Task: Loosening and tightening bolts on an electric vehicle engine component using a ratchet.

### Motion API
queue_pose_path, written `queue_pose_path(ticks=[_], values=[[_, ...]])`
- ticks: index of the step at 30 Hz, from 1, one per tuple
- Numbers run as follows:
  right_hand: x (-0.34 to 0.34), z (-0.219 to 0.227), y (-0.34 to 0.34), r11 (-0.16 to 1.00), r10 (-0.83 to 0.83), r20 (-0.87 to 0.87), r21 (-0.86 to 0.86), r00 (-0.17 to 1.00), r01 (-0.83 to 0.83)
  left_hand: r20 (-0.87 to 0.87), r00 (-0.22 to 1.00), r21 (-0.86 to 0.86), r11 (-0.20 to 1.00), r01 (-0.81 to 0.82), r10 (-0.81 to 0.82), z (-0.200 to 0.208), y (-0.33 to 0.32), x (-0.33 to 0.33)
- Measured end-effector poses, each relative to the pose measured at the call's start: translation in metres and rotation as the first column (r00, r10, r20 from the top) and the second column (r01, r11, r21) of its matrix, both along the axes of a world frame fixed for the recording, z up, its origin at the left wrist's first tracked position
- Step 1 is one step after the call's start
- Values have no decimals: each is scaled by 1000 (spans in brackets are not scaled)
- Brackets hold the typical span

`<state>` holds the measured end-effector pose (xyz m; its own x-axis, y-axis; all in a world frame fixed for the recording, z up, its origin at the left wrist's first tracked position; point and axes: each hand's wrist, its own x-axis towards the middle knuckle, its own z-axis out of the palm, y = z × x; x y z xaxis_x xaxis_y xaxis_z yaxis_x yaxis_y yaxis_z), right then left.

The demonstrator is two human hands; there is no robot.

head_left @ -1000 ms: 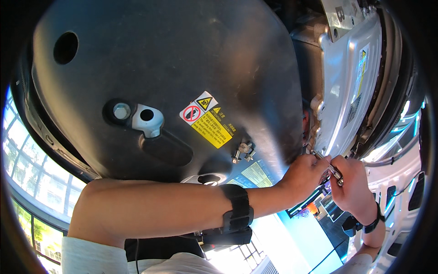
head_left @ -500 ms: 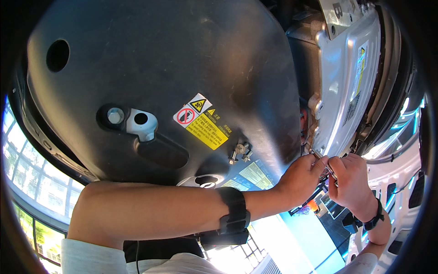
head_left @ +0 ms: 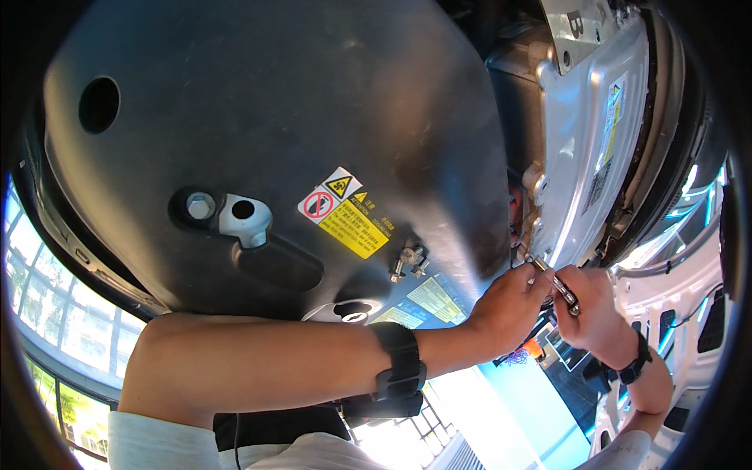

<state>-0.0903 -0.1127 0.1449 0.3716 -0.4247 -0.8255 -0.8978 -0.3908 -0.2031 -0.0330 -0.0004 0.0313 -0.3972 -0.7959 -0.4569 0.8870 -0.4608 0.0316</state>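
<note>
A chrome ratchet wrench (head_left: pixel 567 298) runs between my two hands at the right, its thin front end meeting the lower edge of a silver metal housing (head_left: pixel 576 164). Around the front part of the tool, the thumb and fingers of my left hand (head_left: pixel 507 309) are closed. My right hand (head_left: pixel 593 309) is curled over its rear part, with the end pointing down past the fingers. The fastener at the tool's tip is too small to make out. Several loose bolts (head_left: pixel 409 260) lie together on the large black cover (head_left: pixel 258 102), left of my hands.
The black cover fills the left and middle, with a yellow and white warning label (head_left: pixel 348 210) and a bolt head (head_left: pixel 200 205) in a recess. A metal bracket (head_left: pixel 576 35) stands above the housing. White body panel (head_left: pixel 666 301) lies to the right, and dark hoses curve beside the housing.
My right hand has shifted slightly and turned, so more of the ratchet wrench shows between the hands. My left hand keeps its grip at the front end. The whole view has shifted a little.
</note>
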Motion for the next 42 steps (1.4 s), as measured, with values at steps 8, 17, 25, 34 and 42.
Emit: queue_pose_path(ticks=[8, 17, 25, 34, 42], values=[[12, 0, 9, 911, -404, -57, 62, 913, 407, 104, 994, -27, 999, 35, -32, -1, 2, -3], [14, -1, -14, 996, -44, -38, 78, 998, 47, 175, 984, -57, 997, 47, -36, -2, 4, 4], [15, -6, 11, 978, -198, -20, 62, 980, 199, 214, 977, -36, 999, 18, -10, -2, 7, 5], [27, 0, -19, 828, 561, -50, 49, 827, -559, 246, 969, -57, 998, 36, -21, 2, 7, 6], [19, 2, 10, 934, -357, 6, -27, 934, 357, 368, 925, -59, 990, 128, -98, 11, 3, 13]])
